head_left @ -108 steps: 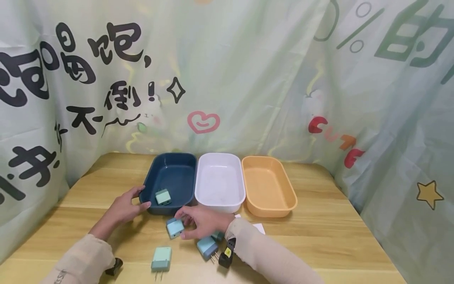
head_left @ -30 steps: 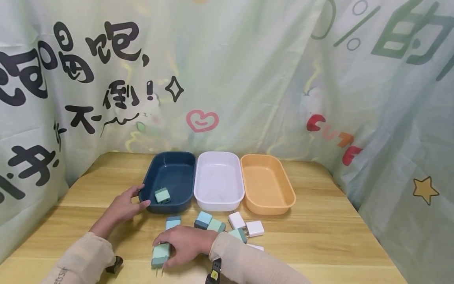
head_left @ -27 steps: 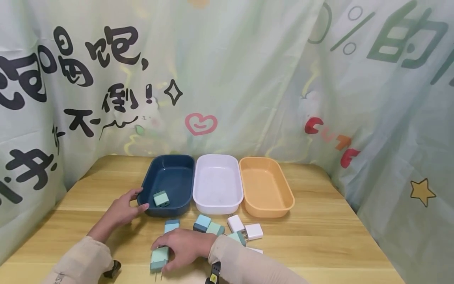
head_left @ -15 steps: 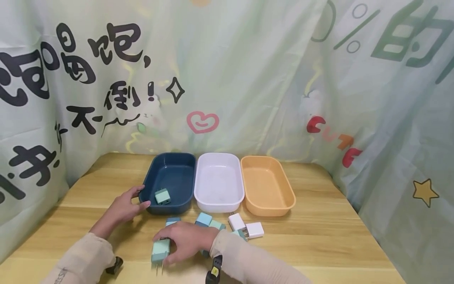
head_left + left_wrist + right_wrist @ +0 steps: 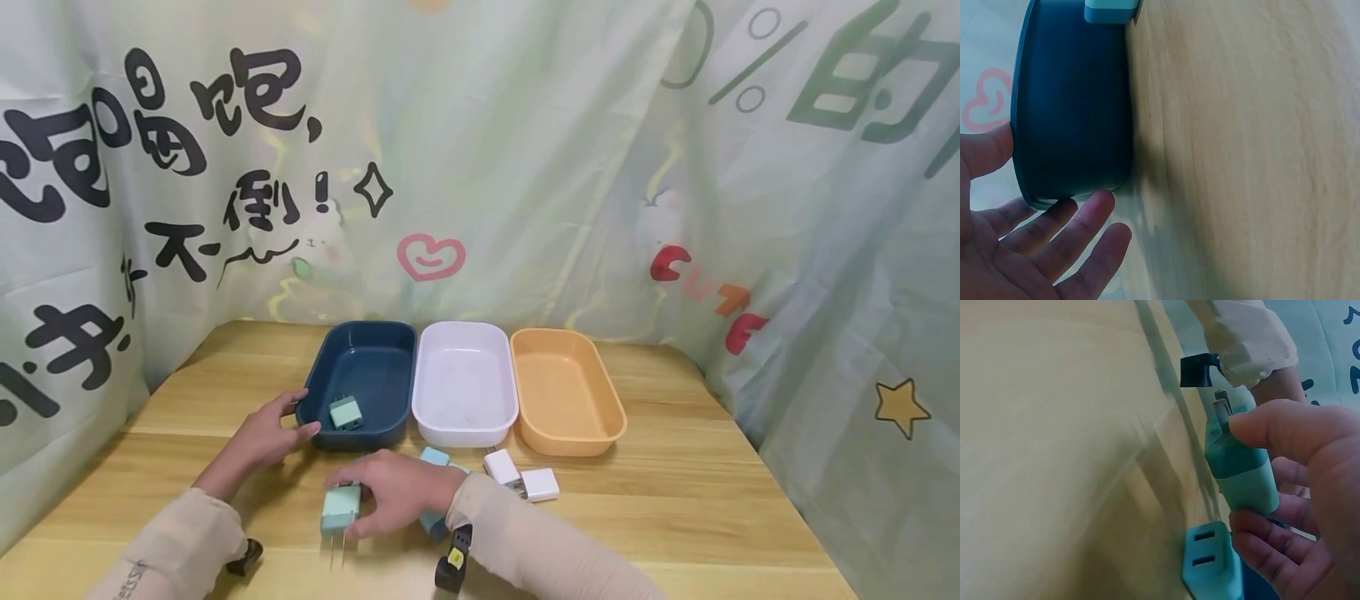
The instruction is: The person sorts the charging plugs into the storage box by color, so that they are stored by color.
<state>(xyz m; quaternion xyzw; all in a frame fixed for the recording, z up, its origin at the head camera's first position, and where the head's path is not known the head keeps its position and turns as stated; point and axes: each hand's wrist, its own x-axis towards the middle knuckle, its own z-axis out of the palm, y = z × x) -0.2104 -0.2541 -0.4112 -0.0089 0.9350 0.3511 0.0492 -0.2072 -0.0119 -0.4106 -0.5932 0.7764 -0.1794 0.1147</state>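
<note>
Wooden table [image 5: 675, 517]; printed curtain [image 5: 540, 167] beyond both hands.

Held: one green adapter [image 5: 341, 503], two prongs toward the person, pinched between thumb and fingers of the right hand [image 5: 401, 487]; it appears raised off the table.

Just past the right hand's fingertips: one slotted adapter [image 5: 1213, 562], body partly out of view.

Ahead of the right wrist: one light-blue adapter [image 5: 434, 457], partly covered. Farther right: two white adapters [image 5: 501, 467] [image 5: 540, 484], prongs on each.

At the left hand [image 5: 262, 437]: one navy tray [image 5: 367, 367], thumb and loosely extended fingers touching its near-left corner; inside, one mint adapter [image 5: 346, 413]. Hands apart.

Ahead of the right hand: one white tray [image 5: 465, 383]; to that tray's right, one orange tray [image 5: 566, 392].

Step in hand, as judged: lifting the green adapter. Next move likely calls for a firm pinch, prongs kept clear of neighbours, and a steady left hand.
</note>
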